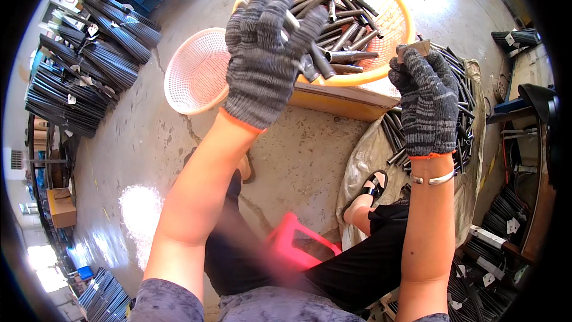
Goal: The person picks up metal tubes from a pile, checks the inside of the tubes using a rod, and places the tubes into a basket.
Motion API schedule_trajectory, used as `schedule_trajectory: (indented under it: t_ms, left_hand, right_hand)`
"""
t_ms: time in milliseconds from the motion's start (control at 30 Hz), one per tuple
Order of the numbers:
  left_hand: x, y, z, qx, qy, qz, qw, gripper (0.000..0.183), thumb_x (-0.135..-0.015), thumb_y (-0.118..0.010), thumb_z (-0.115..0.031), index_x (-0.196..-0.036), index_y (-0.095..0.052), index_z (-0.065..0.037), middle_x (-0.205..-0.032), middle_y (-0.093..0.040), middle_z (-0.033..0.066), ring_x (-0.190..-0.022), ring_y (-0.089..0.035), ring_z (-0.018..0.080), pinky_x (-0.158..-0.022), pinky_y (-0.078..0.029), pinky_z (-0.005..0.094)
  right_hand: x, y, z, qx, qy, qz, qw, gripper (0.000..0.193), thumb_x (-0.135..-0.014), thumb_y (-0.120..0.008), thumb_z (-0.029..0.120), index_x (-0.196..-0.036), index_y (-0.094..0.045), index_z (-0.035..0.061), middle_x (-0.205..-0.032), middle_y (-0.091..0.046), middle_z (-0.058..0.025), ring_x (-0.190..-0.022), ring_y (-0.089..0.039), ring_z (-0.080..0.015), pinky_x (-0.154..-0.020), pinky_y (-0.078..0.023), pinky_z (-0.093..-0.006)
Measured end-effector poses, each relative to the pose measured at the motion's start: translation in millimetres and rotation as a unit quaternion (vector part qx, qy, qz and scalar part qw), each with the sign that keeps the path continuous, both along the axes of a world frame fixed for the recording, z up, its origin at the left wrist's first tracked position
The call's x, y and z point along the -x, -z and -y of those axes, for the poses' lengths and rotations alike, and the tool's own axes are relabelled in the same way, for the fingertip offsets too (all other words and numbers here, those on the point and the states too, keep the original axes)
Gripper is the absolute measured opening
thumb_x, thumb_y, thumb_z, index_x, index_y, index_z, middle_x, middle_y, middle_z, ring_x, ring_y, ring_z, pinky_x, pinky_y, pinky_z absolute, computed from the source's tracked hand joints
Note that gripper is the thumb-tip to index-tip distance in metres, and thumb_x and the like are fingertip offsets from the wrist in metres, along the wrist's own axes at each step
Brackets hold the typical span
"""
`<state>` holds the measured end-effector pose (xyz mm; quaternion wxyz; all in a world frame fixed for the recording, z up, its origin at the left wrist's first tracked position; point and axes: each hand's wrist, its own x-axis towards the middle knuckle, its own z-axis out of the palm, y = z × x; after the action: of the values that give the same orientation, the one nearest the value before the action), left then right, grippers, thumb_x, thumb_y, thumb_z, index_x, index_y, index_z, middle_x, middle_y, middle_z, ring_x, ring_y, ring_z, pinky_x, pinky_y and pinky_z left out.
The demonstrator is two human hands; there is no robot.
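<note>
My left hand [256, 59], in a grey striped knit glove with an orange cuff, is raised at the near left side of a yellow-orange plastic basket [406, 12]. Its thumb stands apart from the fingers; a pale bit shows between them, which I cannot make out. Short dark tubes [351, 39] lie heaped in the basket, some just beside the thumb. My right hand [426, 92], gloved alike, is closed at the basket's right edge. Between its fingertips and thumb it grips a small flat brownish plate [414, 49].
A cardboard box [339, 101] stands under the basket. Left of it is a smaller pink basket [196, 74]. More dark tubes [396, 134] lie on a beige sack [363, 191] at right. A red plastic stool [292, 241] is between my legs. Bundled rods [71, 95] fill the far left.
</note>
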<state>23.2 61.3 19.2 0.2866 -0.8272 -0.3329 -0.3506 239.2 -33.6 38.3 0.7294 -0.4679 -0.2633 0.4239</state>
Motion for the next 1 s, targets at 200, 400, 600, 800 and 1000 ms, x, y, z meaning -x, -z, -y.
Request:
schedule_trajectory:
  t_ms: [200, 400, 600, 800, 1000]
  left_hand:
    - [-11, 23, -5, 0.134, -0.03, 0.008, 0.991, 0.063, -0.076, -0.061, -0.01, -0.136, -0.047, -0.022, -0.128, -0.048, 0.0137, -0.12, -0.045, 0.0326, -0.098, -0.033, 0.0521]
    - [4, 24, 4, 0.225, -0.034, -0.013, 0.974, 0.077, -0.066, -0.077, -0.008, -0.136, -0.044, -0.009, -0.131, -0.05, 0.0143, -0.123, -0.046, 0.0318, -0.104, -0.035, 0.0427]
    - [13, 25, 2, 0.259, -0.01, 0.015, 0.966, 0.066, -0.065, -0.077, -0.006, -0.126, -0.052, -0.005, -0.122, -0.057, 0.0169, -0.116, -0.052, 0.034, -0.101, -0.04, 0.0416]
    - [13, 20, 12, 0.287, 0.014, -0.016, 0.958, 0.058, -0.069, -0.078, -0.014, -0.122, -0.056, -0.004, -0.124, -0.056, 0.018, -0.118, -0.051, 0.0337, -0.104, -0.039, 0.0415]
    - [19, 21, 13, 0.302, 0.052, 0.001, 0.952, 0.059, -0.069, -0.078, -0.015, -0.122, -0.056, -0.005, -0.125, -0.057, 0.0166, -0.119, -0.051, 0.0322, -0.104, -0.038, 0.0415]
  right_hand:
    - [-15, 2, 9, -0.008, 0.006, 0.006, 1.0, 0.012, -0.084, -0.067, 0.005, -0.091, -0.063, -0.0031, -0.083, -0.065, -0.009, -0.072, -0.066, -0.0168, -0.067, -0.057, -0.025]
    - [-23, -3, 18, -0.02, 0.025, -0.014, 0.999, 0.013, -0.083, -0.067, 0.005, -0.094, -0.064, -0.0018, -0.085, -0.066, -0.0086, -0.073, -0.067, -0.0172, -0.069, -0.057, -0.0258]
    - [-44, 5, 22, -0.025, 0.018, 0.004, 1.0, 0.015, -0.084, -0.067, 0.005, -0.095, -0.063, -0.0039, -0.088, -0.066, -0.0111, -0.077, -0.066, -0.0186, -0.072, -0.057, -0.0281]
    - [-81, 14, 26, -0.051, 0.084, -0.013, 0.995, 0.014, -0.083, -0.066, 0.0, -0.094, -0.059, -0.0027, -0.09, -0.066, -0.014, -0.077, -0.066, -0.0225, -0.072, -0.058, -0.0304]
    - [-121, 25, 30, -0.003, 0.161, -0.026, 0.987, 0.013, -0.082, -0.065, -0.005, -0.092, -0.059, -0.0006, -0.087, -0.065, -0.0157, -0.079, -0.067, -0.0266, -0.069, -0.06, -0.0339]
